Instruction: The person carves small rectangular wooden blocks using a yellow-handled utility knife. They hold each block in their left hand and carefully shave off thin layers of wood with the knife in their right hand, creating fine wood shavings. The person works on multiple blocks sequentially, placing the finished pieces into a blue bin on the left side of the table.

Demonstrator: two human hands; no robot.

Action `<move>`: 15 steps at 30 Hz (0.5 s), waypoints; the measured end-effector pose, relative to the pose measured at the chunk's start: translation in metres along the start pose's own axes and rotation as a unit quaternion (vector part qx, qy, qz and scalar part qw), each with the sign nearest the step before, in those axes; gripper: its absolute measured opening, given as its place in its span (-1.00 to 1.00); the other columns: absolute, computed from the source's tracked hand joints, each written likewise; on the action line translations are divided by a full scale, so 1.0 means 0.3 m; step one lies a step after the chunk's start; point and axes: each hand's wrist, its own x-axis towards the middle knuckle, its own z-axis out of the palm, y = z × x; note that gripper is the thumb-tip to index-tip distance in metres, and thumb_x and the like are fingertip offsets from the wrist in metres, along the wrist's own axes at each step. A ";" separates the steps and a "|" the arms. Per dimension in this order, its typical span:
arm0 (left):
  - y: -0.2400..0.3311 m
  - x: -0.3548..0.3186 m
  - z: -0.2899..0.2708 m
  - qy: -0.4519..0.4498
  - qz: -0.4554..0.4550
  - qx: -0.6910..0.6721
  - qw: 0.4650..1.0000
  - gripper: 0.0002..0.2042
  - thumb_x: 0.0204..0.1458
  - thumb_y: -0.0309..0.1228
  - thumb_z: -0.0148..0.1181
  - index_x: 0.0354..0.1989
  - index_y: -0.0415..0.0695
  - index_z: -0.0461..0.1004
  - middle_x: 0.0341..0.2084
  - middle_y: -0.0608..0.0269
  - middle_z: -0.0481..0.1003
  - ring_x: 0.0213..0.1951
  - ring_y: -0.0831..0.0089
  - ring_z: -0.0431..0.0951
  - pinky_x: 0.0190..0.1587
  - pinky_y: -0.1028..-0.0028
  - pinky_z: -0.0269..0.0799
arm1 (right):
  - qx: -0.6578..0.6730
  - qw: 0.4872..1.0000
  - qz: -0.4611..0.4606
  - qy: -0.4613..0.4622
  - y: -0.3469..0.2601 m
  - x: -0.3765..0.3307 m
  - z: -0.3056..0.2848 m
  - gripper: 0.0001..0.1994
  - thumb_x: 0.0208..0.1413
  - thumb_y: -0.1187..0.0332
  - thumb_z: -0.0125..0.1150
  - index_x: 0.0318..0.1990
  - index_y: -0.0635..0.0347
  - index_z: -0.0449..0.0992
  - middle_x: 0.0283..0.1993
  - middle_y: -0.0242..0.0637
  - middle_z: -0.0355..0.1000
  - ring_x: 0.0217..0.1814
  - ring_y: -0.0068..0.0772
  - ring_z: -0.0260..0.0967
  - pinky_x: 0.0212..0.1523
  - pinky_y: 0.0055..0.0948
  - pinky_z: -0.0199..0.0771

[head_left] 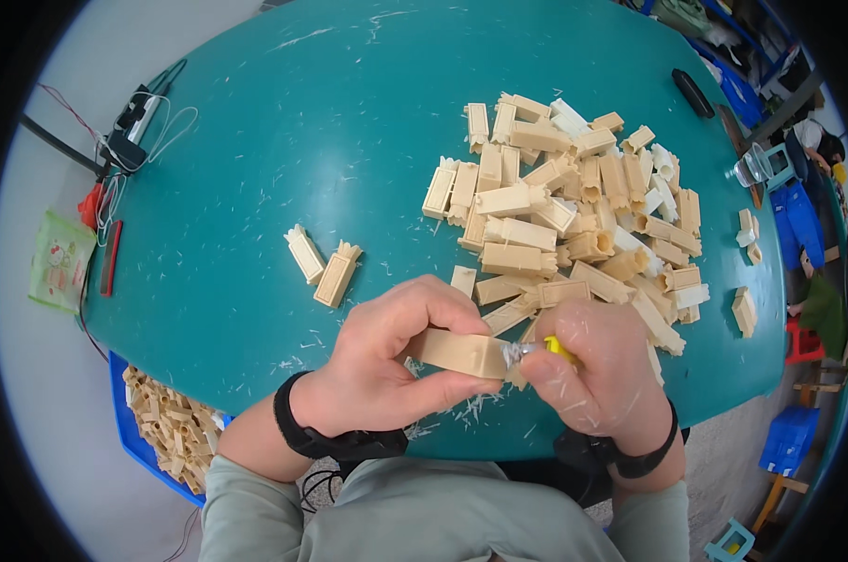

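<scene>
Beige block [459, 353] in both hands, over shaving-strewn teal round table [283, 140].

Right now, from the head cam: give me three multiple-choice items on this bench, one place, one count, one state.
1. Where is the big pile of beige blocks?
A. On the table's right half
B. In the blue bin
C. On the floor

2. How many blocks lie apart as a pair left of the pile?
A. Two
B. Five
C. None

3. What is the left hand doing?
A. Resting flat
B. Gripping a beige block
C. Holding a cable

Answers: 1 A, the pile sits on the teal table; 2 A, two lie side by side; 3 B, fingers wrap it while the right hand works a yellow tool at its end.
</scene>
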 end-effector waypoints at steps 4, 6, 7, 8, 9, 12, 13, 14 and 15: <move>0.004 0.000 -0.002 0.006 -0.003 0.053 0.999 -0.65 -0.25 -0.53 0.38 -0.28 -0.23 0.37 -0.35 0.14 0.43 -0.32 0.45 0.42 -0.27 0.52 0.30 | -0.017 1.000 -0.011 -0.009 0.002 -0.001 0.009 -0.68 -0.06 0.17 0.25 -0.59 0.17 0.31 -0.70 -0.29 0.22 -0.72 -0.26 0.19 -0.72 -0.39 0.13; 0.007 -0.001 0.000 0.007 -0.007 0.067 0.998 -0.66 -0.25 -0.52 0.38 -0.28 -0.24 0.37 -0.35 0.15 0.43 -0.32 0.45 0.42 -0.27 0.52 0.30 | -0.027 0.999 -0.015 -0.010 0.003 -0.002 0.013 -0.69 -0.07 0.17 0.26 -0.59 0.16 0.31 -0.70 -0.30 0.22 -0.73 -0.28 0.19 -0.72 -0.40 0.12; 0.006 -0.002 0.001 0.006 -0.004 0.072 0.997 -0.66 -0.25 -0.52 0.38 -0.28 -0.24 0.37 -0.35 0.14 0.43 -0.32 0.45 0.42 -0.27 0.52 0.30 | -0.030 0.999 -0.017 -0.007 0.005 -0.002 0.016 -0.69 -0.07 0.17 0.26 -0.59 0.16 0.31 -0.70 -0.31 0.22 -0.73 -0.28 0.19 -0.73 -0.40 0.12; 0.006 -0.002 0.001 0.006 0.000 0.076 0.997 -0.66 -0.24 -0.52 0.38 -0.28 -0.24 0.38 -0.35 0.14 0.42 -0.32 0.45 0.42 -0.27 0.52 0.31 | -0.035 0.999 -0.020 -0.004 0.006 -0.002 0.018 -0.69 -0.08 0.17 0.26 -0.59 0.16 0.31 -0.71 -0.31 0.22 -0.73 -0.29 0.19 -0.73 -0.41 0.12; 0.006 -0.001 0.001 0.005 0.004 0.081 0.997 -0.66 -0.24 -0.51 0.38 -0.29 -0.24 0.38 -0.35 0.14 0.42 -0.33 0.45 0.42 -0.27 0.52 0.31 | -0.035 0.999 -0.020 -0.004 0.008 -0.002 0.018 -0.69 -0.07 0.17 0.26 -0.59 0.15 0.31 -0.71 -0.31 0.22 -0.73 -0.29 0.19 -0.73 -0.41 0.12; 0.004 -0.001 -0.001 0.001 0.012 0.097 0.995 -0.67 -0.24 -0.50 0.38 -0.30 -0.25 0.39 -0.36 0.14 0.43 -0.34 0.44 0.44 -0.30 0.53 0.31 | -0.044 0.999 -0.016 -0.002 0.012 -0.001 0.014 -0.69 -0.06 0.17 0.25 -0.59 0.16 0.31 -0.71 -0.31 0.22 -0.73 -0.28 0.20 -0.73 -0.40 0.13; 0.005 0.000 -0.002 0.001 0.012 0.107 0.994 -0.68 -0.24 -0.49 0.38 -0.30 -0.24 0.39 -0.37 0.14 0.44 -0.35 0.43 0.44 -0.31 0.53 0.32 | -0.052 0.999 -0.013 0.000 0.011 0.000 0.013 -0.68 -0.05 0.17 0.24 -0.59 0.17 0.30 -0.72 -0.30 0.21 -0.73 -0.27 0.20 -0.73 -0.39 0.13; 0.010 0.002 -0.003 0.000 0.012 0.118 0.993 -0.68 -0.23 -0.49 0.38 -0.30 -0.23 0.39 -0.37 0.14 0.44 -0.36 0.42 0.44 -0.32 0.53 0.32 | -0.060 0.998 -0.009 0.002 0.010 0.002 0.010 -0.68 -0.05 0.17 0.23 -0.60 0.17 0.30 -0.72 -0.29 0.21 -0.73 -0.25 0.20 -0.72 -0.38 0.14; 0.015 0.004 -0.003 -0.001 0.012 0.129 0.992 -0.69 -0.23 -0.49 0.37 -0.30 -0.22 0.40 -0.37 0.15 0.45 -0.36 0.41 0.45 -0.33 0.53 0.33 | -0.067 0.998 0.015 0.016 0.017 0.004 0.010 -0.67 -0.03 0.16 0.22 -0.60 0.18 0.30 -0.72 -0.28 0.21 -0.72 -0.24 0.20 -0.72 -0.38 0.14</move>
